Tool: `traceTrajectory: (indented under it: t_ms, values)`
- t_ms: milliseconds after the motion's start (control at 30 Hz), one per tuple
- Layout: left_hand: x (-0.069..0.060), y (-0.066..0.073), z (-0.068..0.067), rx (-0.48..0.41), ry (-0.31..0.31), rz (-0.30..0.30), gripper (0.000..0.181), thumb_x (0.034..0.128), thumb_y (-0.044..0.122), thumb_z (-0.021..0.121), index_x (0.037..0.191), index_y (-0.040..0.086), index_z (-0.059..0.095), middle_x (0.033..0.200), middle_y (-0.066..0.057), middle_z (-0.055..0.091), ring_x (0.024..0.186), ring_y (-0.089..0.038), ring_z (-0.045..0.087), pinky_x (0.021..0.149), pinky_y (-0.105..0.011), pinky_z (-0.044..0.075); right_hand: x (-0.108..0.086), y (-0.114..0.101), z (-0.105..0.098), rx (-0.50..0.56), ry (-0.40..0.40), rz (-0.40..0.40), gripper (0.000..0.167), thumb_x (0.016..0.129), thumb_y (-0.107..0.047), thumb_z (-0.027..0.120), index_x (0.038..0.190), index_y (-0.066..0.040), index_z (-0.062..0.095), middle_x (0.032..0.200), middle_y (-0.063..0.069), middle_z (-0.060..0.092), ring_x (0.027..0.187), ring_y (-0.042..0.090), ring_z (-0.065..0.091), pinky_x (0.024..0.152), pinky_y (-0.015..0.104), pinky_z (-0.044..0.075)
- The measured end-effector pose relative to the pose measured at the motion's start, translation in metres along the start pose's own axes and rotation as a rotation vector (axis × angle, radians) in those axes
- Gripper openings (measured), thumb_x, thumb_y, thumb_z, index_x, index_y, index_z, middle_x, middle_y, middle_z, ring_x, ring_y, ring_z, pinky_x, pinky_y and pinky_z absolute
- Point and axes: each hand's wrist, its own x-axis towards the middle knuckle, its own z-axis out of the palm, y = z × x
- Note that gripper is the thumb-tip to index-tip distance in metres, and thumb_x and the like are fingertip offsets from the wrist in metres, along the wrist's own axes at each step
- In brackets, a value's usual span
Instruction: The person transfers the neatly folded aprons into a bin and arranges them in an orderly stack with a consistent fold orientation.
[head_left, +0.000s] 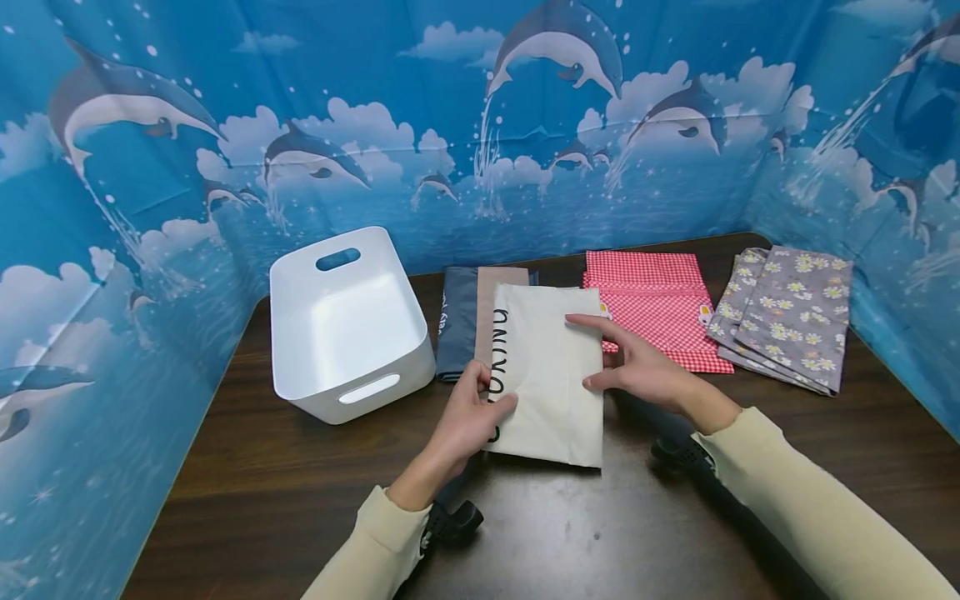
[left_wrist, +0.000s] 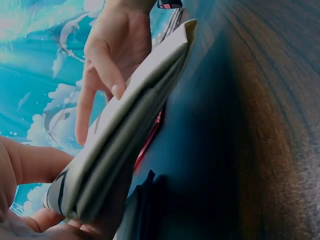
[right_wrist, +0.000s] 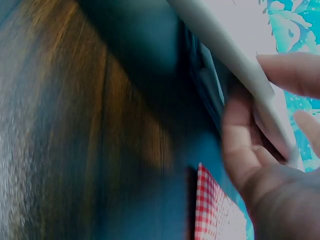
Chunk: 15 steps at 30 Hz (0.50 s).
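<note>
A folded cream cloth (head_left: 551,392) with black lettering down its left side is held between both hands, tilted above the table. My left hand (head_left: 468,421) grips its left edge, thumb on top and fingers underneath. In the left wrist view the cloth's stacked folds (left_wrist: 125,130) face the camera. My right hand (head_left: 645,367) is at the right edge; its index finger stretches over the top face. In the right wrist view other fingers (right_wrist: 240,135) curl beneath that edge. Behind the cream cloth, partly hidden, lies a folded navy and brown cloth (head_left: 459,317).
A white plastic bin (head_left: 390,379) with handle slots stands on the dark wooden table (head_left: 300,500) at the left. Right of the hands lie a folded red checked cloth (head_left: 648,292) and a grey daisy-print cloth (head_left: 795,308). A dolphin-print curtain (head_left: 450,125) encloses the table's back and sides.
</note>
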Motion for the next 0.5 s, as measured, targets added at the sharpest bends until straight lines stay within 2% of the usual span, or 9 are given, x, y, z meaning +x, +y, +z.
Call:
traceTrajectory:
  t_ms: [167,300,367,500]
  values:
    - [0.003,0.003,0.001,-0.010,0.039,0.017,0.030,0.1001,0.008,0.070,0.107,0.007,0.041,0.088,-0.001,0.041,0.054,-0.011,0.036,0.054,-0.026,0.033,0.002,-0.001,0.002,-0.004,0.070,-0.008,0.072,0.097,-0.002,0.072,0.163,-0.016,0.047,0.165,0.021,0.041,0.129,0.037,0.060,0.095,0.034,0.060]
    - [0.008,0.005,0.004,-0.030,0.079,0.029,0.031,0.0987,0.006,0.073,0.112,0.005,0.045,0.083,-0.001,0.049,0.055,-0.010,0.038,0.055,-0.025,0.035,0.002,-0.004,0.001,-0.059,0.141,-0.002,0.057,0.098,-0.008,0.074,0.153,-0.013,0.061,0.159,0.016,0.053,0.119,0.029,0.056,0.092,0.028,0.054]
    - [0.011,0.007,0.006,-0.048,0.097,0.037,0.031,0.0983,0.005,0.073,0.115,0.005,0.046,0.089,-0.005,0.059,0.056,-0.010,0.042,0.056,-0.025,0.038,0.003,-0.007,0.001,-0.048,0.169,-0.003,0.055,0.100,-0.011,0.073,0.153,-0.013,0.060,0.160,0.014,0.053,0.117,0.025,0.057,0.091,0.027,0.054]
    - [0.017,0.011,0.008,-0.092,0.121,0.061,0.036,0.0984,0.002,0.072,0.125,0.004,0.048,0.116,-0.019,0.074,0.063,-0.009,0.057,0.061,-0.025,0.049,0.007,-0.013,0.005,-0.010,0.202,-0.014,0.062,0.103,-0.015,0.070,0.162,-0.017,0.049,0.166,0.011,0.045,0.108,0.021,0.063,0.084,0.027,0.058]
